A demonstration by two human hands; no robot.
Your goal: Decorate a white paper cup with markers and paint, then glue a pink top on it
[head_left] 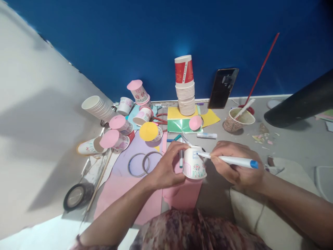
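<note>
My left hand (169,165) grips a white paper cup (191,166) by its side, thumb low and fingers near the top. The cup is upside down, its wide rim facing me. Drawn on it are red flowers over green strokes, a pink shape on the left and a blue window-like square. In my right hand (236,163) is a white felt-tip pen (234,161) with a blue end. Its tip touches the cup at the blue square. Pink paper (187,196) lies beneath the cup.
Decorated cups with pink or yellow paper discs (148,131) stand at left, near stacked plain cups (97,106). Two tape rings (137,165) lie on purple paper. Behind are a tall cup stack (185,90), a phone (223,88), a glue stick (206,135) and a brown-patterned cup (232,125).
</note>
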